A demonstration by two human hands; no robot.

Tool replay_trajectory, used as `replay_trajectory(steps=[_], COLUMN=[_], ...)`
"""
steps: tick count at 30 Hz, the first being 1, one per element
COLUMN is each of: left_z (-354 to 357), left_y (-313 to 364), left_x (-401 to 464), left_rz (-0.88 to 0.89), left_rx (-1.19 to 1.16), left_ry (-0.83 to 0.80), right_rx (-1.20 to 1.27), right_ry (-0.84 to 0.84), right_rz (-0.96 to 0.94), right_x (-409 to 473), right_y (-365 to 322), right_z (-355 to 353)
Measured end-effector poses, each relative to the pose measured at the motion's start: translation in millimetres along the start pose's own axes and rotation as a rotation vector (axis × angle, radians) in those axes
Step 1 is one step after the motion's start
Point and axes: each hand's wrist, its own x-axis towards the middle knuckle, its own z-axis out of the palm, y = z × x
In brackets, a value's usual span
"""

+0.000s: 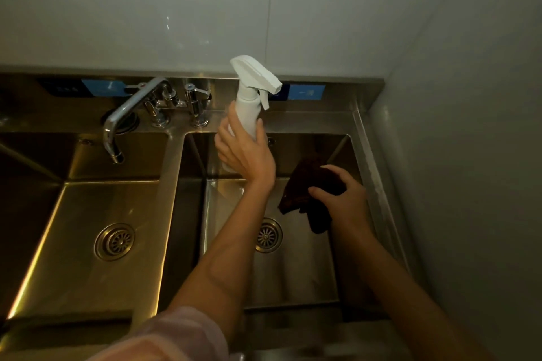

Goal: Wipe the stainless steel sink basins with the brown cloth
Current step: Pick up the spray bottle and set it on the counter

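Seen from above, a stainless steel double sink fills the lower part of the view, with a pale wall [176,9] behind it. The left hand [243,152] reaches over the back edge of the right basin [293,272], its grip wrapped around the body of a white spray bottle [249,108] — fingers curled around the lower part, the bottle held upright with its trigger head pointing right, toward the back ledge. The right hand [341,196] is lower and to the right, inside the right basin near its right wall; its grip is closed on the brown cloth [308,190], thumb and fingers pinching a bunched handful. The cloth sticks out to the left of and beyond that hand, and a dark fold hangs down below it — just above and to the right of the round drain [268,235]. The two hands are near each other but apart. The left basin [88,287] holds only its own drain [115,241], and a curved chrome faucet [123,117] arcs over its back edge, with two tap handles [193,94] beside it on the ledge. A pale striped sleeve [176,337] shows at the bottom.
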Motion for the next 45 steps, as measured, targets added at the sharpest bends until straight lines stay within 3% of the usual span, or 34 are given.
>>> replay_trajectory(steps=[11,16,22,32,45], left_z=[-96,-137,-170,-207,-286], left_y=[52,47,25,-11,-64], left_x=[-42,-52,-69,-123,-198], left_rz=[0.324,0.353,0.292,0.148,-0.096], left_rx=[-0.080,-0.144,-0.135,-0.091,0.078], left_ry=[-0.278,-0.338,-0.330,-0.102,0.312], right_rx=[0.085,0.153,0.181,0.112,0.105], right_ry=[0.086,0.106,0.011,-0.335,-0.819], right_rz=[-0.063,-0.099,-0.119,-0.217,-0.231], right_x=[-55,-76,-84,-73,-114], right_y=[-23,-27,-28,-24,-37], right_z=[-58,-69,-66,-38,50])
